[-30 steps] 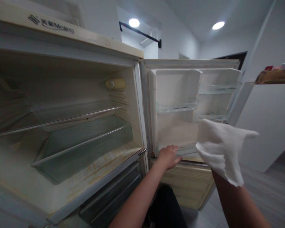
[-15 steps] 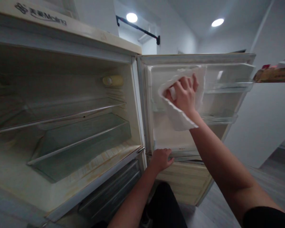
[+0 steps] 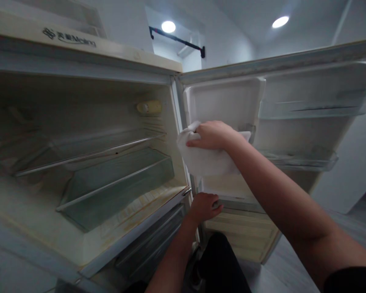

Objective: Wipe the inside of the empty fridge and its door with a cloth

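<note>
An open fridge fills the view, its door swung out to the right. My right hand presses a white cloth against the inner side of the door, close to the hinge edge, fingers bent over the cloth. Below it, my left hand grips the bottom edge of the door near the hinge, fingers curled round it. Clear door bins sit to the right of the cloth.
The fridge compartment on the left holds glass shelves and a stained floor. A yellowish lamp housing sits on its back wall. A lower door is below. Grey floor shows at the lower right.
My right hand carried the cloth from mid-air up onto the door's inner panel, then down and left toward the hinge edge. The door has swung closer to me. My left hand stays on the bottom edge.
</note>
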Motion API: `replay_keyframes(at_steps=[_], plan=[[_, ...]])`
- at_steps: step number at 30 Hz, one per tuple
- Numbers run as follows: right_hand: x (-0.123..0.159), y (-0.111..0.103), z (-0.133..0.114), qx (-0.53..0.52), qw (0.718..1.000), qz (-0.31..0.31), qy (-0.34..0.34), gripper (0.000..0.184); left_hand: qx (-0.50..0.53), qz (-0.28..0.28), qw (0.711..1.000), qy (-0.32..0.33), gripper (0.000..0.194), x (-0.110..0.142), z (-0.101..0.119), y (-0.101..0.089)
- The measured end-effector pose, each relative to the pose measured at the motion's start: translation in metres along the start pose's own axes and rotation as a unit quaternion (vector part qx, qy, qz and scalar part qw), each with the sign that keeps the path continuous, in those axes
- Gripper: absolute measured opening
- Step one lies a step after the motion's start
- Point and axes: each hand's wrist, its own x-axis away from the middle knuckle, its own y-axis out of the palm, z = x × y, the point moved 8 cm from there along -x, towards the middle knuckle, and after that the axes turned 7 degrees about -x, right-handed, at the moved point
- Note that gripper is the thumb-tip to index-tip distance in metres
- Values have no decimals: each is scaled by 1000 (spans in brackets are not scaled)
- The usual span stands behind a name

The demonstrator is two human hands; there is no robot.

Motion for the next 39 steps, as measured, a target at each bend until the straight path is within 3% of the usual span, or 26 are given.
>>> replay_keyframes(at_steps=[6, 13, 20, 27, 33, 39], plan=[[-2, 2, -10, 22, 1000, 0, -15, 64, -7, 15, 1000, 16, 35, 7, -5, 1], [-4, 0, -6, 34, 999, 25, 10, 71, -13, 17, 1000, 14, 37, 2, -3, 4], [-8, -1, 21, 0, 1000, 21, 18, 76, -16, -19, 999, -48, 32, -19, 9, 7], [-7, -7, 54, -39, 997, 50, 41, 67, -19, -10, 998, -63, 27, -38, 15, 10], [-10, -2, 64, -53, 997, 26, 51, 85, -21, -21, 997, -72, 26, -46, 19, 12], [-13, 3, 64, -74, 996, -21, 46, 85, -28, -15, 997, -70, 26, -48, 19, 14]])
